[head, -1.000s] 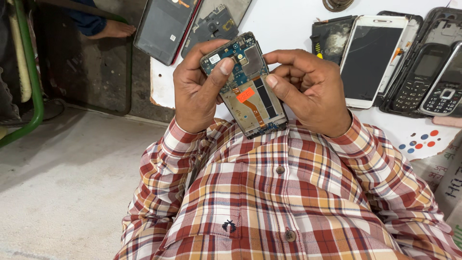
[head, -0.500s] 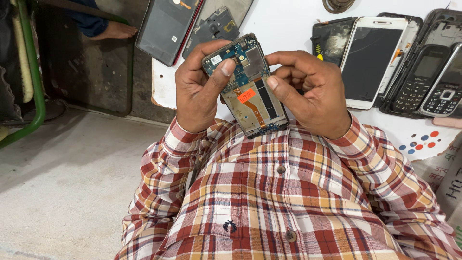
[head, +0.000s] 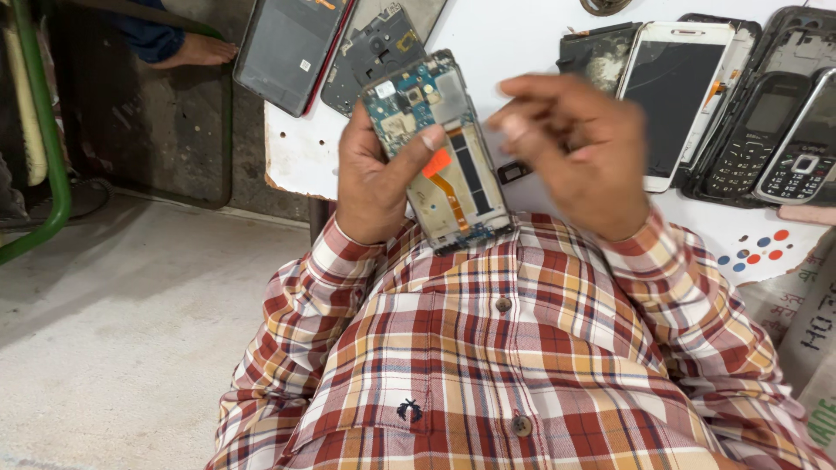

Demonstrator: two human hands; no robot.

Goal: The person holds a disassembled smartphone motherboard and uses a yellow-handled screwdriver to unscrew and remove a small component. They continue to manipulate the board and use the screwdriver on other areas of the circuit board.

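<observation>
My left hand [head: 376, 178] grips an opened smartphone [head: 440, 152] with its back cover off. A blue circuit board sits at the phone's top and an orange flex cable runs down its middle. My left thumb lies across the phone just above the orange tab. My right hand [head: 579, 152] is blurred, lifted off the phone to its right, fingers loosely curled with nothing visible in them. Both hands hover over the white table [head: 300, 161], above my plaid shirt.
On the table lie a dark phone back panel [head: 287, 48], a grey phone frame [head: 379, 43], a white-framed smartphone with a cracked screen [head: 675, 96], and two black keypad phones [head: 779, 122]. Another person's bare foot [head: 198, 50] shows at top left by a green pipe [head: 43, 130].
My right hand has let go of the phone and moved away to the right. The left hand now holds the phone alone, tilted slightly more upright.
</observation>
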